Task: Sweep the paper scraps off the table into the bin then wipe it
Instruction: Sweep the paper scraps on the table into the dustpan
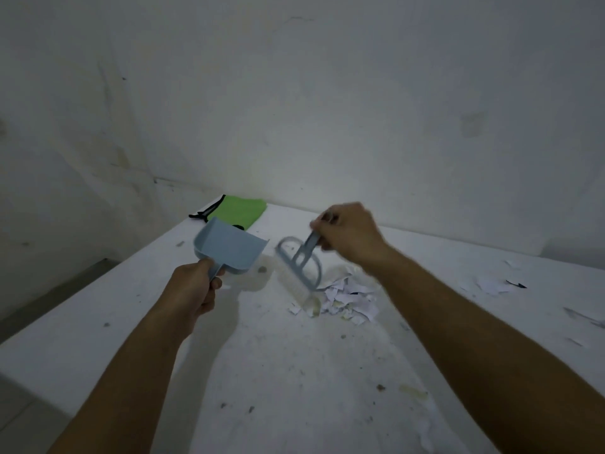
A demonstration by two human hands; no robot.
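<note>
My left hand [196, 286] grips the blue dustpan [229, 247], lifted off the table [294, 371]. My right hand [347, 234] holds the little brush [299, 267] against the pile of paper scraps [347, 299]. More scraps [491, 285] lie far right. No bin shows. The green cloth [242, 209] waits, so sweeping is just starting

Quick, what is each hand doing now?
Left hand: grips the dustpan handle.
Right hand: grips the brush handle.
</note>
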